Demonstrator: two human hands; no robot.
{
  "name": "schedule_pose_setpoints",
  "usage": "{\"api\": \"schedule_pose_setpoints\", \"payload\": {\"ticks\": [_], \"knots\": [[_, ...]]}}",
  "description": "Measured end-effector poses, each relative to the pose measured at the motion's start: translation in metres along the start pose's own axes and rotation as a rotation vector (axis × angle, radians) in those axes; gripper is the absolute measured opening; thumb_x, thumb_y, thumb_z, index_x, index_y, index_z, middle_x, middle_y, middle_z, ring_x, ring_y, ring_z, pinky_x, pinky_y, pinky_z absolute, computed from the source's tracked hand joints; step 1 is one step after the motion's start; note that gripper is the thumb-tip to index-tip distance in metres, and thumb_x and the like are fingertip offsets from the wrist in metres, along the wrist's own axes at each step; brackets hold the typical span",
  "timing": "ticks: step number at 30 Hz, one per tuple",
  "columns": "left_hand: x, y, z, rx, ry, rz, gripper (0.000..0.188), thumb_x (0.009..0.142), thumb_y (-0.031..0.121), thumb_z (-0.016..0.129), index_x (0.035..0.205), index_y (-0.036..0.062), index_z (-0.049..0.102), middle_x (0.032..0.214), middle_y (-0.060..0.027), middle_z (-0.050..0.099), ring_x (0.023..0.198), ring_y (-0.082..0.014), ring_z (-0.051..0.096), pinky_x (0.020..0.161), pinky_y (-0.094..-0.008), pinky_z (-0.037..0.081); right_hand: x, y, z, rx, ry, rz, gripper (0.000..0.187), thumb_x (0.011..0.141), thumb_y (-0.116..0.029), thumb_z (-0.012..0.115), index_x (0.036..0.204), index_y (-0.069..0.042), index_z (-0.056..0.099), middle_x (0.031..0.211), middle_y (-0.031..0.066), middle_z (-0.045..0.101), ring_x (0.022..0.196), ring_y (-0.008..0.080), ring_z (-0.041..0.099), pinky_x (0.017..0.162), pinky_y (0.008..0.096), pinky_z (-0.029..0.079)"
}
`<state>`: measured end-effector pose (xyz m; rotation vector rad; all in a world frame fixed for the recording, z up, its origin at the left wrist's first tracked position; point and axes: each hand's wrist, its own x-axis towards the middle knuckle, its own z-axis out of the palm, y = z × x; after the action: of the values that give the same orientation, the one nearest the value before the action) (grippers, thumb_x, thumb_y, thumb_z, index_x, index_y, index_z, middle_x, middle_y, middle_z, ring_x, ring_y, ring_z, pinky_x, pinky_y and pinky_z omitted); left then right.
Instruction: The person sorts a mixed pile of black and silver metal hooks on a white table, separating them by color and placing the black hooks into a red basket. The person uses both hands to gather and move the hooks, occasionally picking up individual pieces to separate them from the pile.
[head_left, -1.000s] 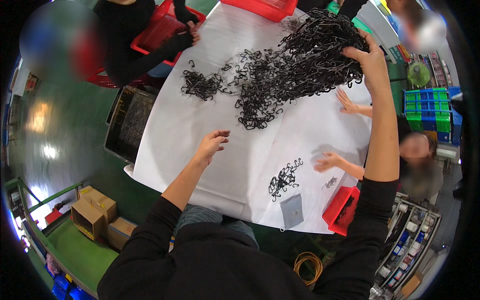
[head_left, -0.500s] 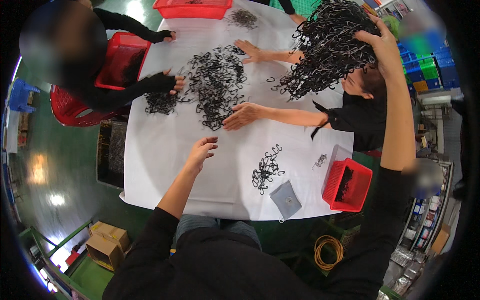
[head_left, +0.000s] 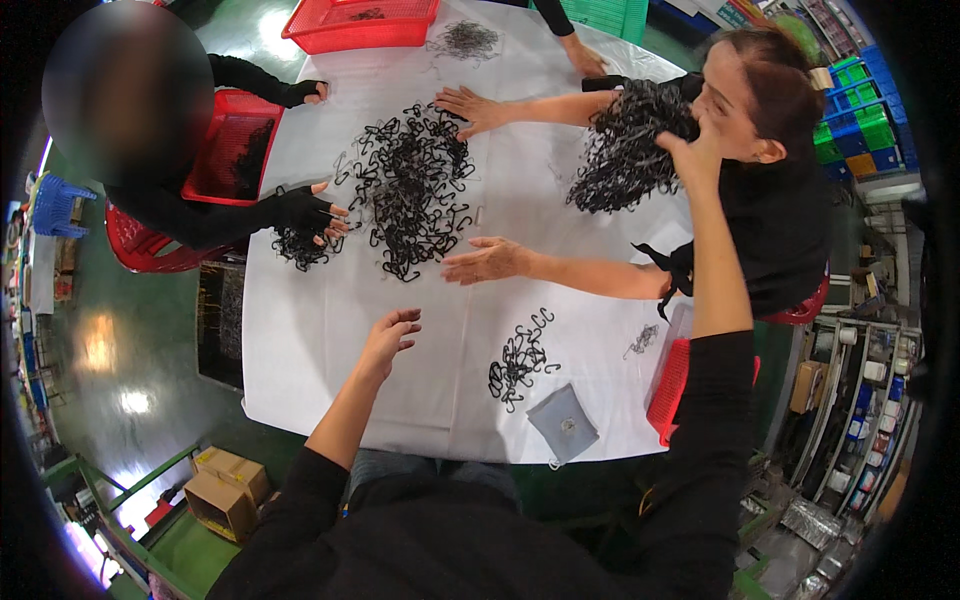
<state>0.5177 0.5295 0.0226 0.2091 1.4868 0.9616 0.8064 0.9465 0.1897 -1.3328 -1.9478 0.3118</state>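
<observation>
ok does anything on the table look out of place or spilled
Mainly the flat grey packet: it lies askew near the white table's near edge, odd beside the small pile of black hooks. No clear spill stands out.

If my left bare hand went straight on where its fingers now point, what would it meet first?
The left bare hand would probably first meet the nearer bare hand of the co-worker in black at right; their relative heights are unclear.
</observation>
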Motion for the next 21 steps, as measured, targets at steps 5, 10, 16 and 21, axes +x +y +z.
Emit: {"api": "schedule_pose_setpoints", "payload": {"ticks": [5,10,16,21], "knots": [[-0.002,-0.013,-0.016,0.019,0.098,-0.066,0.038,0.087,0.015,0.052,0.124,0.0044,0.056,0.126,-0.0074,0.057,0.111,-0.0192,0.056,0.091,-0.0375,0.044,-0.059,0.054,0.080,-0.143,-0.042,0.237,0.063,0.059,-0.018,0.077,0.117,-0.008,0.054,0.113,0.0197,0.053,0.108,0.0388,0.051,0.093,0.0430,0.043],[-0.003,-0.028,-0.024,0.030,0.088,-0.125,0.038,0.089,0.015,0.052,0.126,0.0044,0.054,0.126,-0.0069,0.056,0.112,-0.0192,0.055,0.091,-0.0379,0.044,-0.088,0.068,0.121,-0.171,-0.172,0.537,0.067,0.063,-0.019,0.075,0.125,-0.014,0.051,0.123,0.0171,0.048,0.111,0.0373,0.053,0.092,0.0456,0.045],[0.007,-0.021,-0.023,0.042,0.108,-0.143,0.038,0.089,0.015,0.050,0.125,0.0055,0.056,0.126,-0.0059,0.057,0.112,-0.0180,0.055,0.092,-0.0363,0.044,-0.091,0.049,0.122,-0.200,0.008,0.523,0.066,0.064,-0.018,0.076,0.124,-0.015,0.051,0.122,0.0188,0.046,0.110,0.0398,0.053,0.091,0.0474,0.047],[0.006,-0.014,-0.025,0.040,0.061,-0.122,0.038,0.088,0.014,0.049,0.125,0.0049,0.056,0.126,-0.0058,0.057,0.113,-0.0178,0.054,0.092,-0.0347,0.043,-0.098,0.029,0.136,-0.301,-0.159,0.690,0.068,0.064,-0.021,0.077,0.126,-0.017,0.050,0.121,0.0214,0.046,0.109,0.0420,0.054,0.089,0.0500,0.047]]}}
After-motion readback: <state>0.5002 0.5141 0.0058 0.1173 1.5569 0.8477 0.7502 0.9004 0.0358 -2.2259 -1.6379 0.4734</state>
